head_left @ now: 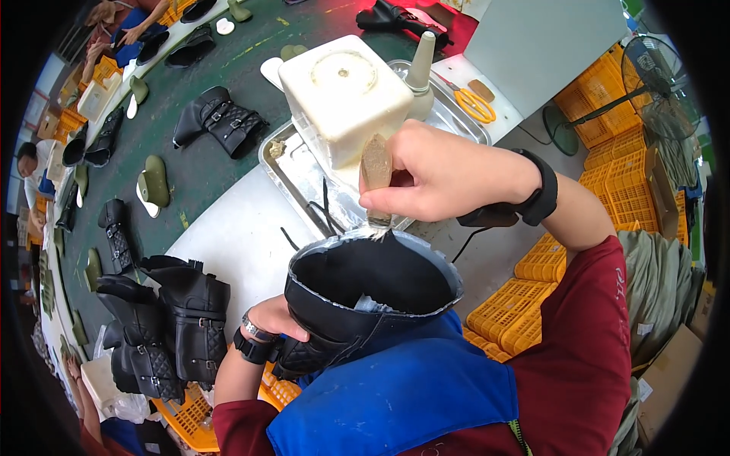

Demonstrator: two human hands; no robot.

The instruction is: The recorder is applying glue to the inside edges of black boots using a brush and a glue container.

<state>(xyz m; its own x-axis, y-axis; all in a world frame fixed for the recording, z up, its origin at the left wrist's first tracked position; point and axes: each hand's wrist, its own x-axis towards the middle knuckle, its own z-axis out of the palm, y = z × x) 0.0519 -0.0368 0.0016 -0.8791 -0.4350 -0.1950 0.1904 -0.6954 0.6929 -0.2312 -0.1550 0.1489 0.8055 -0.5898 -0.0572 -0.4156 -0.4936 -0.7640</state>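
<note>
I see a white tabletop (228, 216) w/ a metal tray (296, 181) on it, just beyond the blk quilted boot (334, 323), held opening-up, its side gripped in the person's L hand (277, 315). R hand (437, 171)'s closed on a brown-handled paintbrush (376, 169), bristles at boot's far rim.

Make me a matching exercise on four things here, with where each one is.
Things:
1. wooden-handled brush with pale bristles
2. black quilted boot below the brush
3. scissors with orange loop handles
4. boxy off-white container

Places:
A. on the white tabletop, at the right side of the tray
B. held by the left hand, its opening facing up
C. in the shallow silver metal tray
D. gripped by the right hand, bristles at a rim

Right pairs: 1-D, 2-B, 3-A, 4-C
</note>
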